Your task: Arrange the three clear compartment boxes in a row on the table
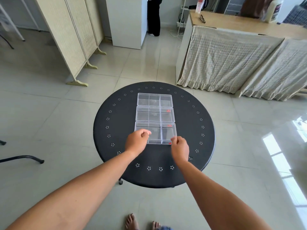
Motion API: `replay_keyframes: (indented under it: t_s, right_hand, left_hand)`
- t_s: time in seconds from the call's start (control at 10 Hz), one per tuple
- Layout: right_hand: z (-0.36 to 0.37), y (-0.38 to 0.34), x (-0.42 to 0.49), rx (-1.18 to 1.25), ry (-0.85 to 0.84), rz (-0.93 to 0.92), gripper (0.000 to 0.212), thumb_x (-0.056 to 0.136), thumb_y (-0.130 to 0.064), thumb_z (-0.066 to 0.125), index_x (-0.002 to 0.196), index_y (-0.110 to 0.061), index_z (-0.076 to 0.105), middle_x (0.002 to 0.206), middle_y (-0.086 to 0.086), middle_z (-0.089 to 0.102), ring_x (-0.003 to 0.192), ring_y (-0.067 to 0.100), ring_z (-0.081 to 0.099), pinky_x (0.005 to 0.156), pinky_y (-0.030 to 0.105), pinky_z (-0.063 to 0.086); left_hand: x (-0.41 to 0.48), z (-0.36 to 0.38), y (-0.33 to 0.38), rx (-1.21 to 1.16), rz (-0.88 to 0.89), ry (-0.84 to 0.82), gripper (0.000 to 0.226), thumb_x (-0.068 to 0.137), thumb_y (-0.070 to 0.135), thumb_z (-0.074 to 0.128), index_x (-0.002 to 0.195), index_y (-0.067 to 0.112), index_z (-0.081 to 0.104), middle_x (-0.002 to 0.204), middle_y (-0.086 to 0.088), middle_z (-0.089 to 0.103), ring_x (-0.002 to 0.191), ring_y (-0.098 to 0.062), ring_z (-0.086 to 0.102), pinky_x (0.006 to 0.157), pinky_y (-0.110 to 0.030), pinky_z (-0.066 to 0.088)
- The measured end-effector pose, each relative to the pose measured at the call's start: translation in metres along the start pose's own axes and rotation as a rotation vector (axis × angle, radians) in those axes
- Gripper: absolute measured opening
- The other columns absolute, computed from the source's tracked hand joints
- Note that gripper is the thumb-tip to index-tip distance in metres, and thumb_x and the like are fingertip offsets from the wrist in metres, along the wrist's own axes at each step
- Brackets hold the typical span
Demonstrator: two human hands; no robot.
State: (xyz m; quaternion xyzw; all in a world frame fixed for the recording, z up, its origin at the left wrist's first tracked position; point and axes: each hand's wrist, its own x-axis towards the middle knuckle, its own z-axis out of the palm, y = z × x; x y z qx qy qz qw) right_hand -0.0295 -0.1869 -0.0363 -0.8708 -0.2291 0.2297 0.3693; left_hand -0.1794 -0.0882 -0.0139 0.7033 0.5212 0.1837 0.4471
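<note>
Three clear compartment boxes lie edge to edge in a line running away from me on the round black table (116,130). The far box (154,100) and the middle box (155,114) both lie free of my hands. The near box (159,132) has my hands at its front corners. My left hand (137,141) covers the front left corner with fingers curled. My right hand (180,147) pinches at the front right corner by a small red sticker. Whether either hand truly grips the box is unclear.
A folding screen (69,39) stands at the back left. A cloth-draped counter (240,52) stands at the right, a white cabinet (127,22) behind. A black chair leg (25,158) reaches in from the left. My bare feet (142,223) are below the table's near edge.
</note>
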Motion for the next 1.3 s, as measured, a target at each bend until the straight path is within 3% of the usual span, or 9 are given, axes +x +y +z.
replay_keyframes:
  t_s: [0.1, 0.2, 0.4, 0.6, 0.7, 1.0, 1.1, 1.2, 1.3]
  right_hand:
    - [0.009, 0.021, -0.014, -0.139, -0.054, -0.058, 0.034, 0.098, -0.027, 0.039, 0.087, -0.008, 0.064, 0.094, 0.005, 0.06, 0.091, 0.03, 0.057, 0.076, 0.035, 0.042]
    - [0.017, 0.04, -0.022, -0.303, -0.12, -0.167, 0.033, 0.1, -0.028, 0.04, 0.109, -0.014, 0.069, 0.114, 0.004, 0.063, 0.11, 0.027, 0.055, 0.094, 0.038, 0.044]
    - [0.03, 0.063, -0.026, -0.498, -0.163, -0.272, 0.041, 0.101, -0.031, 0.042, 0.139, -0.017, 0.05, 0.154, 0.003, 0.037, 0.146, 0.021, 0.027, 0.118, 0.035, 0.023]
    - [0.049, 0.081, -0.022, -0.611, -0.172, -0.269, 0.057, 0.102, -0.039, 0.032, 0.154, -0.017, 0.024, 0.167, 0.008, 0.004, 0.154, 0.023, -0.004, 0.125, 0.039, 0.0]
    - [0.056, 0.089, -0.021, -0.634, -0.147, -0.292, 0.059, 0.103, -0.04, 0.028, 0.156, -0.017, 0.018, 0.167, 0.007, 0.0, 0.154, 0.022, -0.008, 0.125, 0.039, -0.004]
    - [0.065, 0.099, -0.022, -0.655, -0.076, -0.327, 0.071, 0.093, -0.046, 0.011, 0.155, -0.015, 0.025, 0.166, 0.01, 0.008, 0.154, 0.026, 0.0, 0.122, 0.038, -0.006]
    - [0.06, 0.093, -0.024, -0.593, -0.126, -0.286, 0.062, 0.098, -0.043, 0.023, 0.155, -0.017, 0.025, 0.166, 0.008, 0.007, 0.154, 0.024, -0.003, 0.124, 0.038, -0.005]
    - [0.042, 0.076, -0.023, -0.403, -0.141, -0.235, 0.054, 0.099, -0.033, 0.044, 0.15, -0.016, 0.034, 0.165, 0.008, 0.015, 0.153, 0.023, 0.007, 0.124, 0.039, 0.011]
    - [-0.005, 0.041, -0.015, -0.061, 0.002, -0.218, 0.043, 0.097, -0.026, 0.055, 0.138, -0.013, 0.053, 0.151, 0.011, 0.042, 0.142, 0.022, 0.037, 0.116, 0.036, 0.03]
  left_hand:
    - [-0.019, 0.023, -0.016, 0.143, 0.031, 0.028, 0.029, 0.093, 0.026, 0.046, 0.1, 0.03, 0.074, 0.107, 0.011, 0.073, 0.098, -0.014, 0.065, 0.075, -0.025, 0.045]
    - [-0.033, 0.044, -0.04, 0.209, 0.019, 0.048, 0.027, 0.093, 0.022, 0.048, 0.107, 0.029, 0.071, 0.116, 0.007, 0.068, 0.109, -0.017, 0.06, 0.088, -0.032, 0.049]
    - [-0.039, 0.076, -0.077, 0.467, 0.109, 0.125, 0.038, 0.089, 0.02, 0.06, 0.126, 0.013, 0.063, 0.13, -0.008, 0.062, 0.13, -0.033, 0.05, 0.114, -0.044, 0.034]
    - [-0.034, 0.094, -0.098, 0.683, 0.122, 0.074, 0.06, 0.095, 0.038, 0.05, 0.148, 0.013, 0.039, 0.159, -0.011, 0.035, 0.151, -0.03, 0.023, 0.124, -0.048, 0.012]
    - [-0.034, 0.098, -0.107, 0.764, 0.15, 0.081, 0.062, 0.097, 0.043, 0.037, 0.151, 0.012, 0.035, 0.16, -0.012, 0.031, 0.151, -0.031, 0.023, 0.123, -0.051, 0.015]
    - [-0.036, 0.102, -0.112, 0.834, 0.167, 0.107, 0.064, 0.096, 0.045, 0.028, 0.153, 0.015, 0.031, 0.161, -0.01, 0.031, 0.151, -0.03, 0.023, 0.122, -0.051, 0.019]
    - [-0.036, 0.102, -0.11, 0.829, 0.156, 0.11, 0.065, 0.095, 0.045, 0.027, 0.153, 0.015, 0.032, 0.161, -0.01, 0.031, 0.151, -0.03, 0.024, 0.122, -0.051, 0.019]
    - [-0.037, 0.101, -0.113, 0.838, 0.154, 0.094, 0.065, 0.095, 0.045, 0.026, 0.154, 0.016, 0.029, 0.162, -0.01, 0.029, 0.151, -0.03, 0.022, 0.122, -0.051, 0.017]
    - [-0.038, 0.102, -0.111, 0.835, 0.164, 0.118, 0.065, 0.096, 0.045, 0.026, 0.154, 0.016, 0.028, 0.162, -0.009, 0.028, 0.152, -0.03, 0.021, 0.122, -0.051, 0.016]
